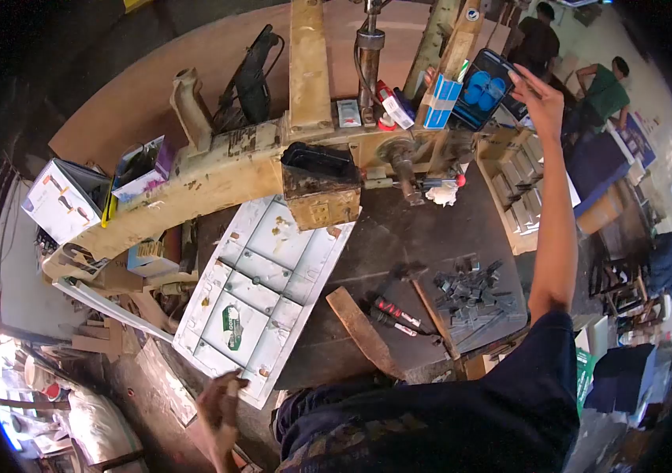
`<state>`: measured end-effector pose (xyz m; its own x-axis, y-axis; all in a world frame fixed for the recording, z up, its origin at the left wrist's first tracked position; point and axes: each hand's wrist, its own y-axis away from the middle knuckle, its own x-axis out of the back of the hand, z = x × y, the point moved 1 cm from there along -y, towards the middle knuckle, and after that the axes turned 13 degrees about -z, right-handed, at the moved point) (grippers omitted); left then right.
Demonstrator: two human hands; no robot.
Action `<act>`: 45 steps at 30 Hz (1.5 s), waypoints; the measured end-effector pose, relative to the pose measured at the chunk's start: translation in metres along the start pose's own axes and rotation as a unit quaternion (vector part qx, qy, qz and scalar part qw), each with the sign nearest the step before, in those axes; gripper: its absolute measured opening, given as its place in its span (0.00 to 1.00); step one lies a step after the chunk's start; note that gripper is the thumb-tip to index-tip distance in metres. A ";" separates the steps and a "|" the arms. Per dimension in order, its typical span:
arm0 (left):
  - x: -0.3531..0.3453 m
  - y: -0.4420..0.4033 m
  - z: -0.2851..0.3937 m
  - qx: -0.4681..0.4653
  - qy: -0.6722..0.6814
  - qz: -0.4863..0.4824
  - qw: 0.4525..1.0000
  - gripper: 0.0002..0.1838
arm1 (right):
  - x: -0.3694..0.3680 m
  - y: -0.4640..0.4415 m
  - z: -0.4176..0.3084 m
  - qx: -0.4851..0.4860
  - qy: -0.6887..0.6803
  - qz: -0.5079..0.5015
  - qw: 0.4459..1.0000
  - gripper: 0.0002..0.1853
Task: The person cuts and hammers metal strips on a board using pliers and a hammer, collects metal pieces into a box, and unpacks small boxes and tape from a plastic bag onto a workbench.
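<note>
My right hand [539,98] is stretched far out at the upper right. Its fingers close on the corner of an open black case [466,117] with round blue pieces [483,90] in it. A blue-and-white box [441,102] stands just left of the case. My left hand [221,406] is low in the view, its fingers curled together beside the near end of a white ribbed panel [253,268]. Whether anything small is between those fingers I cannot make out. The panel lies slanted, with a green label on its surface.
A yellowish machine frame [241,169] spans the bench, with a dark open bin [320,167] on it. Small dark metal pieces [474,292] are heaped at the right, near a hammer [430,311], red-and-black markers [397,314] and a wooden strip [363,331]. Two people stand at the upper right.
</note>
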<state>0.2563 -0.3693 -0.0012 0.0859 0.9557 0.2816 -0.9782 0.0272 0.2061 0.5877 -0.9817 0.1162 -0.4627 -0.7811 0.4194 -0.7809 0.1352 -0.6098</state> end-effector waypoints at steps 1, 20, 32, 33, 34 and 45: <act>0.005 -0.002 0.018 0.005 0.012 0.029 0.999 0.11 | -0.001 0.001 0.003 -0.014 -0.017 0.000 1.000 0.17; -0.028 -0.015 0.190 -0.524 0.388 -0.375 0.659 0.24 | 0.002 0.001 0.012 -0.038 -0.064 0.015 0.997 0.23; 0.022 -0.024 0.128 -0.463 0.223 -0.065 0.855 0.27 | -0.027 0.063 0.047 -0.091 -0.170 0.165 0.967 0.23; 0.026 -0.036 0.100 -0.361 0.085 0.089 0.924 0.25 | -0.033 0.077 0.057 -0.099 -0.191 0.188 0.958 0.21; 0.029 -0.047 0.071 -0.233 -0.014 0.192 0.953 0.22 | -0.041 0.096 0.065 -0.105 -0.132 0.186 0.968 0.18; -0.003 0.055 -0.291 0.202 0.428 0.167 0.865 0.26 | -0.166 0.376 -0.030 -0.271 0.072 -0.090 0.956 0.08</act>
<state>0.1478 -0.2850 -0.2633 -0.5300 0.7615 -0.3730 -0.7600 -0.2315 0.6073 0.3584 -0.7829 -0.1631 -0.3230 -0.7347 0.5965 -0.9378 0.3332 -0.0973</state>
